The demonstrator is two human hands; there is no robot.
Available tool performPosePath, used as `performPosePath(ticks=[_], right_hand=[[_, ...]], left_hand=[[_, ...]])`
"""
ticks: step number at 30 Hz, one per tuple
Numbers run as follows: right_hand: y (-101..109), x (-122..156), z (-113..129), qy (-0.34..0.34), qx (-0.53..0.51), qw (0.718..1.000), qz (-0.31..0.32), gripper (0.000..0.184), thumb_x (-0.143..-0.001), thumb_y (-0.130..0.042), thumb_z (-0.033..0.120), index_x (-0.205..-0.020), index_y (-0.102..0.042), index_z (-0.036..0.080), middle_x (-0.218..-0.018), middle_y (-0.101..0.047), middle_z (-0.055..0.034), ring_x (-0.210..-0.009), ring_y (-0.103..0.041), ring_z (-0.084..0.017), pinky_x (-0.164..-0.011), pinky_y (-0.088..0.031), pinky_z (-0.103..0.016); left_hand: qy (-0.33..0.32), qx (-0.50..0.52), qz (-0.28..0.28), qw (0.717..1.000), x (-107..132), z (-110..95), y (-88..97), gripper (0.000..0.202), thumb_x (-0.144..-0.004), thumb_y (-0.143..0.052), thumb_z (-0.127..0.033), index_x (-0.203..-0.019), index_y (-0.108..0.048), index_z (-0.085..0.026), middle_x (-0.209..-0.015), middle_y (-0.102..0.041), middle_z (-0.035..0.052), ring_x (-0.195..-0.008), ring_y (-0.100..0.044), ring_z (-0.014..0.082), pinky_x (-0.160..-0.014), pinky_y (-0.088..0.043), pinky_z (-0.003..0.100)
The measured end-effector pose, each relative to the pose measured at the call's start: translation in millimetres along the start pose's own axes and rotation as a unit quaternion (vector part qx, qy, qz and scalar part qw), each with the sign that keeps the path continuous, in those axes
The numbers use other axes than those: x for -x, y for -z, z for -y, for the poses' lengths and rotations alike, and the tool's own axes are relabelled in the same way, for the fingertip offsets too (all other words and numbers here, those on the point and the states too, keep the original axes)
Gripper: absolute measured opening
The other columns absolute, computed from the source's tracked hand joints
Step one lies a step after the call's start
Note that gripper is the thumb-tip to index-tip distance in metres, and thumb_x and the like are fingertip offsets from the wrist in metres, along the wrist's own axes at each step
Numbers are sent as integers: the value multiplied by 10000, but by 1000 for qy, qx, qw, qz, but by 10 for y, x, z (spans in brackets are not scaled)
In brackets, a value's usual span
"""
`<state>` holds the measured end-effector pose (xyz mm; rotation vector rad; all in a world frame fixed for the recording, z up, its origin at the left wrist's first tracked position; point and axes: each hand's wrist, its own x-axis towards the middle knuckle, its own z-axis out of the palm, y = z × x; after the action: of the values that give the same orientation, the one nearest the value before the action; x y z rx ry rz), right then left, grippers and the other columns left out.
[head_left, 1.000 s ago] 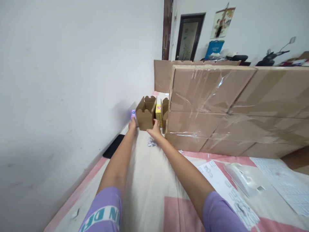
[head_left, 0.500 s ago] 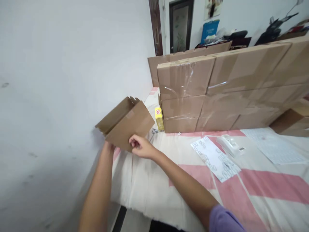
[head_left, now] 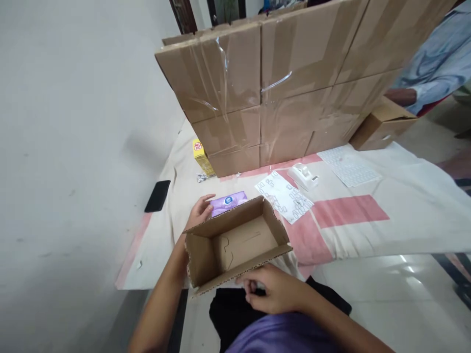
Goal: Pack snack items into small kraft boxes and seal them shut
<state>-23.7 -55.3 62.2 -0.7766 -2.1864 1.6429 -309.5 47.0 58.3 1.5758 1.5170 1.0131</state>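
An open brown cardboard box (head_left: 235, 242) sits in front of me at the near edge of a cloth-covered surface, its inside bare. My left hand (head_left: 199, 214) is at the box's far left corner, fingers curled around a purple packet (head_left: 228, 202) that lies just behind the box. My right hand (head_left: 271, 288) grips the near wall of the box from below, fingers curled under it.
A wall of taped cardboard cartons (head_left: 287, 78) stands at the back. A yellow carton (head_left: 201, 156) leans at its left end. A black phone (head_left: 158, 195), printed sheets (head_left: 284, 195), a white tape dispenser (head_left: 303, 175) and a small closed box (head_left: 381, 124) lie on the pink-and-white cloth (head_left: 346, 215). Another person's sleeve (head_left: 434, 63) shows far right.
The cardboard box was lifted from beside the cartons and brought near me, now upright with its opening up. The purple packet came along in my left hand. My view tilted downward.
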Motion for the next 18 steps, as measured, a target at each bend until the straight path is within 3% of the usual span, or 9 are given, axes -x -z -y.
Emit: performPosePath(ticks=[2,4,6,8,11,13,15,18], right_hand=[[235,199,24,1,44,998,33,292,-754,-679,173,-1034,-758,191,-807,-726,-18,-707,-646,-141,-669,-481,-227],[488,415,29,12,71,997,22,104,-800,-649,165,-855,-735,181,-731,-687,-11,-655,-621,-131,-630,-457,-225],[718,619,-5,32,86,994,-57,184,-885,-594,194,-715,-660,174,-648,-624,-8,-596,-577,-126,-585,-429,-234],[893,785,-75,56,83,979,-176,277,-950,-558,231,-684,-616,179,-608,-581,-1,-557,-542,-122,-553,-411,-243],[1024,924,-171,96,33,927,-362,212,-974,-568,215,-779,-646,196,-625,-578,8,-555,-536,-126,-535,-413,-251],[1050,929,-156,137,-7,890,-435,167,-974,-567,183,-842,-666,209,-637,-570,8,-575,-541,-139,-539,-425,-267],[1064,870,-32,195,-19,874,-445,152,-963,-570,154,-874,-677,214,-667,-579,-2,-612,-559,-156,-569,-455,-294],[1108,705,357,274,34,872,-404,161,-915,-624,127,-1010,-701,231,-845,-668,-43,-800,-650,-207,-734,-541,-368]], left_hand=[[-22,-14,56,998,-101,-74,92,693,-825,-651,-553,-1412,-522,-209,-1456,-548,161,-1289,-590,316,-1047,-516,465],[-58,-77,126,987,-146,-201,150,756,-789,-728,-493,-1457,-501,-221,-1535,-482,155,-1366,-534,319,-1128,-460,468],[-86,-161,167,969,-160,-336,174,659,-833,-710,-426,-1440,-540,-233,-1496,-545,129,-1352,-551,305,-1150,-440,464],[-125,-227,161,952,-160,-440,206,537,-896,-649,-398,-1402,-579,-232,-1405,-629,115,-1277,-609,292,-1100,-487,455],[-249,-334,51,907,-135,-553,342,485,-925,-650,-382,-1384,-587,-236,-1285,-689,116,-1174,-659,287,-1003,-551,444],[-358,-398,-67,842,-81,-663,477,530,-899,-714,-304,-1405,-566,-255,-1248,-700,115,-1183,-654,298,-1011,-552,465],[-453,-431,-158,764,23,-844,592,645,-846,-769,-182,-1441,-531,-261,-1268,-691,124,-1245,-627,318,-1040,-545,498],[-538,-464,-190,678,275,-1210,637,688,-783,-798,-60,-1406,-569,-240,-1289,-685,129,-1314,-593,343,-1027,-574,501]])
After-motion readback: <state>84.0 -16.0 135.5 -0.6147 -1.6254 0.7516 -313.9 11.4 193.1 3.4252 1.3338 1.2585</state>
